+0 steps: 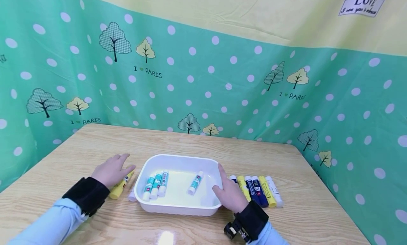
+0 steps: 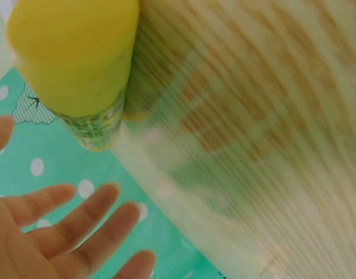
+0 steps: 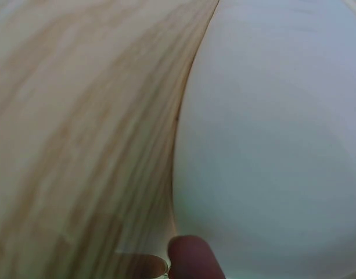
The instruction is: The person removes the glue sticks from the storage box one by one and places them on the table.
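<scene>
In the head view my left hand [image 1: 111,170] is over a yellow glue stick [image 1: 117,192] left of the white tray [image 1: 176,209], its fingers spread. The left wrist view has a yellow stick [image 2: 79,52] above the hand [image 2: 73,238], with a gap between them. A pale stick [image 1: 132,196] lies partly hidden against the tray's left side. My right hand [image 1: 233,194] is at the tray's right rim, index finger extended; whether it touches the rim is unclear. In the right wrist view a fingertip [image 3: 192,256] overlaps the lower end of the tray wall [image 3: 265,145].
Inside the tray, three teal-and-white glue sticks [image 1: 155,185] lie side by side at the left and one [image 1: 195,183] lies apart at the right. Right of my right hand is a row of yellow, dark blue and white sticks [image 1: 257,191]. A patterned curtain [image 1: 206,82] hangs behind the wooden table [image 1: 152,140].
</scene>
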Demonstrator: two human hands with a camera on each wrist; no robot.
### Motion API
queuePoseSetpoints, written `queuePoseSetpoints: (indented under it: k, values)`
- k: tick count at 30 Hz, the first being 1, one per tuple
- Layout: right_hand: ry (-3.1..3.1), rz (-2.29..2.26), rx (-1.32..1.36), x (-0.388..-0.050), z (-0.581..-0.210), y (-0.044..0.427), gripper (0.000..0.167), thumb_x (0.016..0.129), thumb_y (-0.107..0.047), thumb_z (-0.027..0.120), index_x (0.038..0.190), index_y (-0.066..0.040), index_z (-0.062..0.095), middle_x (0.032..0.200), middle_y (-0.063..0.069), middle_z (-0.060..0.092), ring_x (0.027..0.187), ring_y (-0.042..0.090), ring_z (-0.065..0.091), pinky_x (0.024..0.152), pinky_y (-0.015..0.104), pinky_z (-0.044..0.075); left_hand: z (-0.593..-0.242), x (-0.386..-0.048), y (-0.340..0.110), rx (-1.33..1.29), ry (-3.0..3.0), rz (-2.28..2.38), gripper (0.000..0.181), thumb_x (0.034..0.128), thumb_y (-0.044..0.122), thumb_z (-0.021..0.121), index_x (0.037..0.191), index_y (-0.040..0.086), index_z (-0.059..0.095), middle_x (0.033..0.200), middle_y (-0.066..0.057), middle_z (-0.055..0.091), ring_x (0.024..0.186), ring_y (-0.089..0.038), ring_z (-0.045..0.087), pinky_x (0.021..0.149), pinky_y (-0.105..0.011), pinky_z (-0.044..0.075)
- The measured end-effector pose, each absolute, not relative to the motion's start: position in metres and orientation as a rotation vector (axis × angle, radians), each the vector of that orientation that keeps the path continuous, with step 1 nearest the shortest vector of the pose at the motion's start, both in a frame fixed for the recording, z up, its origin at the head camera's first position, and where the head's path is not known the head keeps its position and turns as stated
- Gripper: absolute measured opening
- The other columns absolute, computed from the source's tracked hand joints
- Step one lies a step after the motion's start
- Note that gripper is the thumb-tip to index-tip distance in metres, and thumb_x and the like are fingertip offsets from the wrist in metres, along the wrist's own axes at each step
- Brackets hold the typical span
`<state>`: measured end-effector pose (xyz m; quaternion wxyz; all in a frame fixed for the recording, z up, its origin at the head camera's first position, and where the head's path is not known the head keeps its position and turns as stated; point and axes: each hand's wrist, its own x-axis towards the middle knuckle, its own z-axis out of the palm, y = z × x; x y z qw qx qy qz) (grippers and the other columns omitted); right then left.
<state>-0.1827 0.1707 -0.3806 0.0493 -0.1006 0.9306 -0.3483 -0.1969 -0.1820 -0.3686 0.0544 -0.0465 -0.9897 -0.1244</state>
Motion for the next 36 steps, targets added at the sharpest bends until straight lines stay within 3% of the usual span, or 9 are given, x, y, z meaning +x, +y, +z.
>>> queuePoseSetpoints:
  k: [3,7,9,13,25,32,36]
  values:
    - [2.835,-1.060,-0.308,-0.183,-0.380,0.170,0.068,0.084,-0.020,0.044,0.139,-0.013,0.004,0.117,0.025,0.048,0.064,0.014,0.056,0.055,0.025,0.044,-0.368,-0.196,-0.180,-0.171,-2.956,-0.407,0.068,0.0864,0.048,0.035,0.127,-0.006,0.032,0.120,-0.033,0.038,0.108,-0.048,0.036,0.078,-0.059,0.036]
    - [2.843,-1.048,-0.311,-0.184,-0.380,0.170,0.068,0.084,-0.020,0.044,0.139,-0.013,0.005,0.118,0.025,0.048,0.063,0.013,0.055,0.055,0.025,0.043,-0.364,-0.197,-0.176,-0.210,-2.932,-0.491,0.073,0.0873,0.051,0.028,0.135,-0.003,0.017,0.134,-0.030,0.021,0.122,-0.046,0.019,0.088,-0.067,0.014]
    - [2.843,-1.048,-0.312,-0.184,-0.380,0.171,0.068,0.084,-0.020,0.044,0.139,-0.013,0.005,0.118,0.025,0.048,0.062,0.013,0.055,0.054,0.025,0.043,-0.362,-0.198,-0.173,-0.213,-2.958,-0.518,0.077,0.0864,0.054,0.025,0.137,-0.001,0.008,0.138,-0.028,0.008,0.126,-0.044,0.006,0.088,-0.070,0.002]
    - [2.840,-1.051,-0.312,-0.184,-0.379,0.171,0.069,0.084,-0.020,0.044,0.139,-0.013,0.004,0.119,0.025,0.047,0.064,0.014,0.055,0.055,0.025,0.043,-0.354,-0.198,-0.160,-0.213,-2.994,-0.503,0.084,0.0829,0.061,0.024,0.137,0.001,0.003,0.140,-0.026,-0.005,0.127,-0.042,-0.008,0.086,-0.070,-0.006]
    - [2.827,-1.062,-0.296,-0.183,-0.379,0.172,0.069,0.083,-0.020,0.043,0.139,-0.014,0.004,0.119,0.024,0.047,0.063,0.014,0.055,0.053,0.025,0.044,-0.310,-0.194,-0.085,-0.364,-2.953,-0.443,0.092,0.0728,0.071,0.032,0.139,0.010,0.012,0.143,-0.018,0.001,0.130,-0.038,-0.007,0.095,-0.063,-0.008]
    - [2.833,-1.052,-0.300,-0.184,-0.381,0.172,0.069,0.083,-0.021,0.044,0.139,-0.014,0.004,0.120,0.024,0.046,0.068,0.015,0.057,0.055,0.026,0.046,-0.301,-0.199,-0.037,-0.441,-2.945,-0.422,0.085,0.0744,0.069,0.034,0.138,0.013,0.020,0.142,-0.017,0.008,0.130,-0.036,-0.007,0.097,-0.062,-0.003]
    - [2.814,-1.063,-0.334,-0.184,-0.382,0.172,0.069,0.083,-0.021,0.043,0.139,-0.013,0.003,0.116,0.024,0.049,0.064,0.014,0.057,0.051,0.025,0.044,-0.306,-0.199,-0.018,-0.477,-2.947,-0.367,0.082,0.0745,0.067,0.037,0.135,0.013,0.027,0.141,-0.018,0.018,0.131,-0.036,0.002,0.098,-0.062,0.003]
